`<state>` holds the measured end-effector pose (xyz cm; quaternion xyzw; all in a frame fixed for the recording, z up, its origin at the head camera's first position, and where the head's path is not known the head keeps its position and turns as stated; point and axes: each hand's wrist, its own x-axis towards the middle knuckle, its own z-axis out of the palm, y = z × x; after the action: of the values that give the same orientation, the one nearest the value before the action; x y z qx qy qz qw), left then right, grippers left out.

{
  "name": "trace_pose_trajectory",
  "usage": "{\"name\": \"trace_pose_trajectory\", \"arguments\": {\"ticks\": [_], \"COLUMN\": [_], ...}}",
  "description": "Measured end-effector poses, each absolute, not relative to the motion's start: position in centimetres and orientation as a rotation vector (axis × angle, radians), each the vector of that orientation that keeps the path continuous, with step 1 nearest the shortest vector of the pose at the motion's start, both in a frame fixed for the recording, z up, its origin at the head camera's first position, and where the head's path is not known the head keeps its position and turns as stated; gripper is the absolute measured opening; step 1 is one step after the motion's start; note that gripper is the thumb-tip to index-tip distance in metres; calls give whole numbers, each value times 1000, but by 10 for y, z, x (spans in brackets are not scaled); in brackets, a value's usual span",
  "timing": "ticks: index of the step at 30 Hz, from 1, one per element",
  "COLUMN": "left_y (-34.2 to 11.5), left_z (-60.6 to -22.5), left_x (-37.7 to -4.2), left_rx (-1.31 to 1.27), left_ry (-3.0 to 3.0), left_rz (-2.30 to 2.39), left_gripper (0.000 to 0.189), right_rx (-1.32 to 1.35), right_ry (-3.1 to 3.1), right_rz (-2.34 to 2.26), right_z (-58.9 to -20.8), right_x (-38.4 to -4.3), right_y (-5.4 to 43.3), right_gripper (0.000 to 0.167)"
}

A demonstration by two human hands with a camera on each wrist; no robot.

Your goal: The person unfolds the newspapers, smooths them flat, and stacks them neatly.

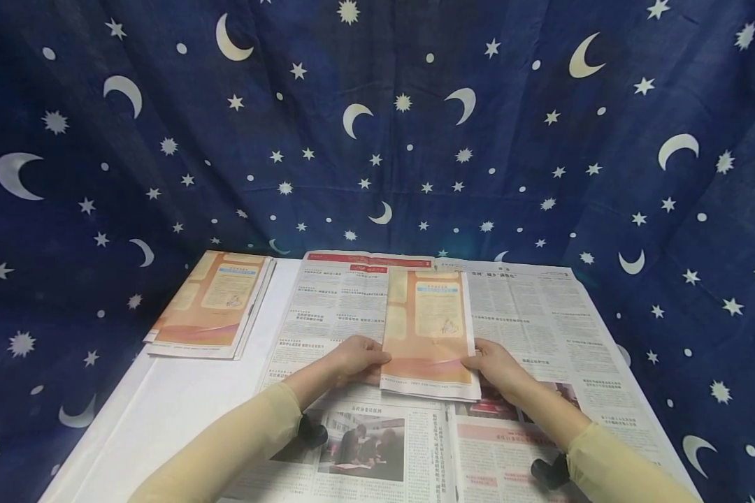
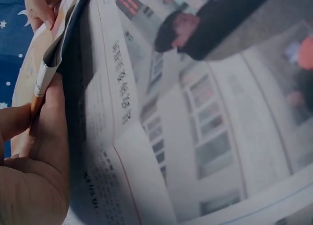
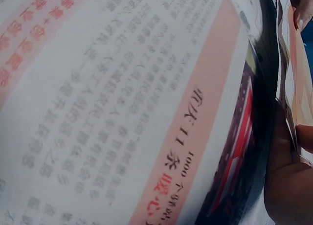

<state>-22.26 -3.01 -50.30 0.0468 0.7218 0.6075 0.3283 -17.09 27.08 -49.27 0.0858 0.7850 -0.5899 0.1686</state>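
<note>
A folded newspaper (image 1: 421, 335) with an orange printed page on top is held between both hands, above an open newspaper (image 1: 528, 307). My left hand (image 1: 360, 358) pinches its left edge, thumb on the printed face and fingers beneath. On the opposite edge, my right hand (image 1: 497, 367) grips it the same way. The left wrist view shows the folded layers (image 2: 49, 73) between the left thumb and fingers. In the right wrist view the right hand (image 3: 291, 176) holds the paper's edge, partly cut off by the frame.
A stack of folded newspapers (image 1: 210, 304) with the same orange page lies at the table's left. The white table (image 1: 157, 398) shows beside the open newspaper. Behind hangs a dark blue curtain (image 1: 327, 202) with moons and stars.
</note>
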Motion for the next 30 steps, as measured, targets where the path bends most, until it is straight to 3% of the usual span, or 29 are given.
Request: {"name": "trace_pose_trajectory", "arguments": {"ticks": [19,27,30], "left_y": [-32,-38,-38], "left_z": [-501,-488,-487], "left_x": [-219,-218,-218], "left_rx": [141,343,424], "left_ry": [2129,2277,2431], "left_rz": [1307,1095,957], "left_gripper": [24,22,34], "right_rx": [321,276,242], "right_ry": [2322,2465,2534], "right_rz": [-1548,-1391,-1322], "right_z": [-502,-503,-503], "right_x": [-174,-172,-172], "right_y": [269,268,269], "right_gripper": [38,41,44]}}
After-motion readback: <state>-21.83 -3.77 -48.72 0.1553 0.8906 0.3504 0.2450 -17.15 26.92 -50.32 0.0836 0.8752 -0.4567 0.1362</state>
